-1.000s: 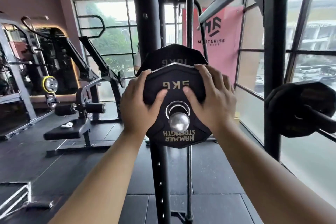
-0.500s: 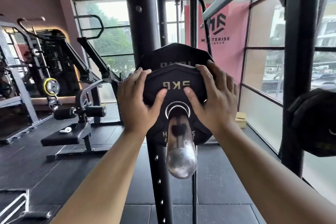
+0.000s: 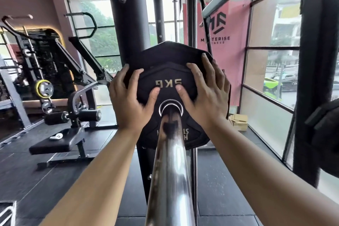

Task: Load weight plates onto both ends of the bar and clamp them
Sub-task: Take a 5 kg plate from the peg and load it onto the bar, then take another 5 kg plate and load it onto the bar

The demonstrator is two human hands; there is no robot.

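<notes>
I see the 5 kg plate [image 3: 167, 71] threaded on the bar [image 3: 170, 167], close against a larger plate [image 3: 165, 51] further along the bar. My left hand [image 3: 128, 102] grips its rim left of the bar and my right hand [image 3: 207, 97] grips it right of the bar, fingers hooked over the edge and thumbs flat on its face. A rack upright [image 3: 128, 14] rises behind the bar.

The bar sleeve [image 3: 170, 170] lies bare from the 5 kg plate [image 3: 167, 76] toward the camera, with room either side; behind it the rack upright [image 3: 128, 24] blocks, and a post [image 3: 317, 79] with a stored plate [image 3: 328, 134] crowds the right
</notes>
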